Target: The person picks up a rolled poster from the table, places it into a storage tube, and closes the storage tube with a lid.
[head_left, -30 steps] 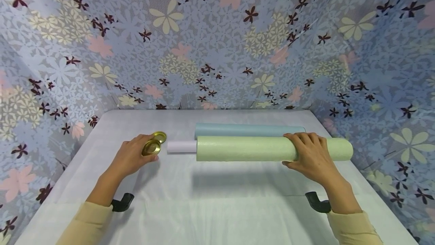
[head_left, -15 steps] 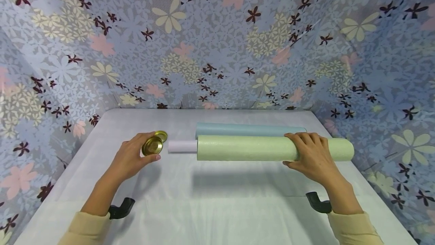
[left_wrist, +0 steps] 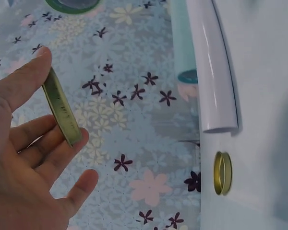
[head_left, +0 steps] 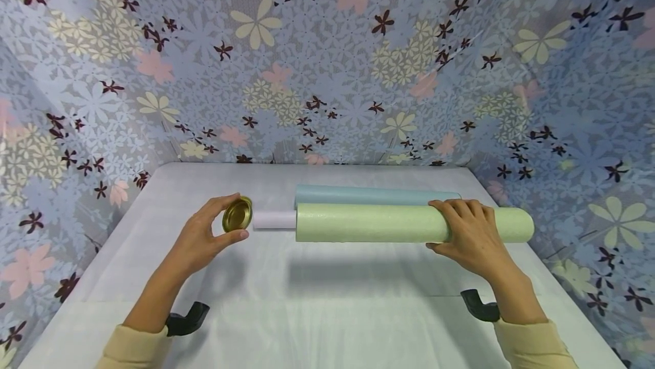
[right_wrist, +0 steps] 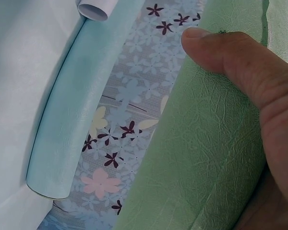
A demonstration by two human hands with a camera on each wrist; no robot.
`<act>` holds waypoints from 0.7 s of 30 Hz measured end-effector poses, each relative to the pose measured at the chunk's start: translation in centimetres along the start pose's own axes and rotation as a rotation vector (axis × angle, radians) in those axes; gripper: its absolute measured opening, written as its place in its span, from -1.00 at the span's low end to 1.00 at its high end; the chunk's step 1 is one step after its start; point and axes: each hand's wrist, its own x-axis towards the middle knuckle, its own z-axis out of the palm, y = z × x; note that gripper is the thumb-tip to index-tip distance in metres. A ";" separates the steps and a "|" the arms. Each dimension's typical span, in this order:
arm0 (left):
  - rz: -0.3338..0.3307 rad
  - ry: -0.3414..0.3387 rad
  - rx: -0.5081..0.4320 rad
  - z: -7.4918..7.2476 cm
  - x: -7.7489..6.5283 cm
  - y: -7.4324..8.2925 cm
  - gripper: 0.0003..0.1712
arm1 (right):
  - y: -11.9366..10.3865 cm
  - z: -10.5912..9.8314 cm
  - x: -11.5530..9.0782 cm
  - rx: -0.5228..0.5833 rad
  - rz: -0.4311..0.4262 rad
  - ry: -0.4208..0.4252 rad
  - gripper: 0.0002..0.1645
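Note:
My left hand (head_left: pixel 198 241) pinches a round gold lid (head_left: pixel 237 214) by its rim between thumb and fingers, its hollow side facing the head camera. In the left wrist view that lid (left_wrist: pixel 62 108) shows edge-on. A second gold lid (left_wrist: pixel 223 173) rests on the table, mostly hidden behind the held one in the head view. My right hand (head_left: pixel 468 238) grips a pale green tube (head_left: pixel 368 223) near its right end, holding it level above the table. The tube's left end (left_wrist: pixel 73 5) is at the top of the left wrist view, a short way from the held lid.
Behind the green tube, a light blue tube (head_left: pixel 378 194) and a thinner white tube (head_left: pixel 274 220) lie on the white-covered table (head_left: pixel 327 329). Floral fabric (head_left: pixel 327 62) hangs at the back and sides. A black wrist mount (head_left: pixel 188 319) sits on each forearm.
My left hand has moved slightly right with the gold lid, toward the green tube's left end, now covering most of the other lid. My right hand and the tube stay nearly still.

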 end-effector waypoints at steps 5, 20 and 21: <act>0.048 0.016 -0.125 0.4 0.0 0.4 -0.17 | 0.0 0.0 0.0 -0.001 -0.004 0.004 0.05; 0.034 -0.012 -0.344 2.8 -0.2 1.9 -0.18 | -0.1 -0.1 0.0 0.008 0.002 0.004 0.05; 0.032 -0.015 -0.354 3.0 -0.2 2.0 -0.19 | -0.1 -0.1 0.0 0.008 0.002 0.004 0.05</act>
